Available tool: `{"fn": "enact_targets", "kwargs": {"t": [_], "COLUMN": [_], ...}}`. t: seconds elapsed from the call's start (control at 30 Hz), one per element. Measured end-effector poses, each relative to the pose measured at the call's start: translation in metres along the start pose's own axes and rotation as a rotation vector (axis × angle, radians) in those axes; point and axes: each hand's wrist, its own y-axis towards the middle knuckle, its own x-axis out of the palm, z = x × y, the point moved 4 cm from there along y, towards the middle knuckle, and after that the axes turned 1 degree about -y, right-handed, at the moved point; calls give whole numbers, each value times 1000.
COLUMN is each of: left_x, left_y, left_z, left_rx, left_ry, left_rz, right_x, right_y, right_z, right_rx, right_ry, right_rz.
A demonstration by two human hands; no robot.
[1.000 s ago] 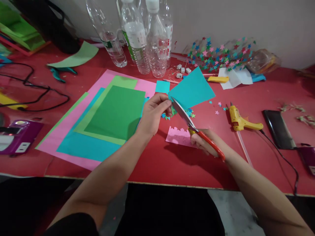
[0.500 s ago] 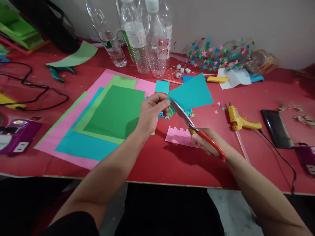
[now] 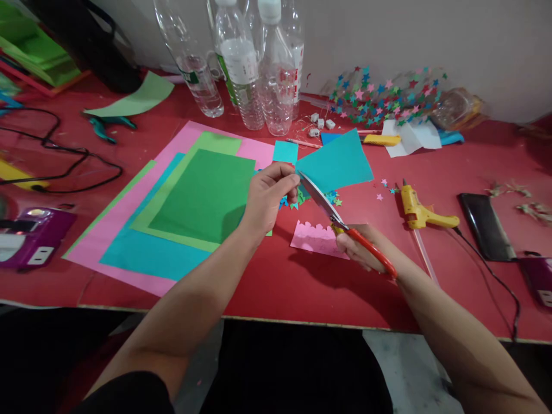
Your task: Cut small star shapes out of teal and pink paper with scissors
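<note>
In a pinch just beyond the green sheets, my left hand point(image 3: 272, 192) has thumb and forefinger pressed together; anything between them is too small to make out. My right hand point(image 3: 364, 247) is wrapped round the red handles of a pair of scissors point(image 3: 318, 194). Their blades look nearly closed, with the tip right at my left fingertips. Below the blades lies a piece of pink paper point(image 3: 313, 239) with a jagged, cut-out upper edge. Small paper stars point(image 3: 295, 202), blue and green, lie partly hidden behind my left hand. A turquoise sheet point(image 3: 336, 163) lies behind the scissors tip.
Coloured sheets point(image 3: 202, 195) are stacked at left. Plastic bottles point(image 3: 276, 86) stand at the back, near a star-covered clear bottle point(image 3: 388, 98). To the right lie a yellow glue gun point(image 3: 425, 214) with a cord and a black phone point(image 3: 485, 225). A yellow cutter point(image 3: 382, 140) lies behind.
The whole view shifts very slightly to the right. Both hands and the scissors keep almost the same pose.
</note>
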Motion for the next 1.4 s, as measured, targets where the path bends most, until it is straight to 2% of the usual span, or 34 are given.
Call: {"fn": "enact_targets", "kwargs": {"t": [0.23, 0.43, 0.63, 0.87, 1.1, 1.4], "left_x": [-1, -3, -4, -5, -3, 1], "left_y": [1, 1, 0, 0, -1, -5], "left_z": [0, 2, 0, -1, -3, -6], "left_rx": [12, 69, 134, 159, 143, 47], "left_ry": [5, 25, 51, 95, 87, 16], "left_rz": [-11, -7, -5, 9, 2, 26], "right_x": [0, 0, 0, -1, 0, 2], "right_y": [0, 0, 0, 2, 1, 2], "right_z": [1, 3, 6, 5, 3, -1], "right_rx": [34, -36, -9, -47, -67, -90], "right_ry": [-1, -7, 22, 35, 63, 99], "right_rz": [-6, 4, 6, -6, -41, -76]}}
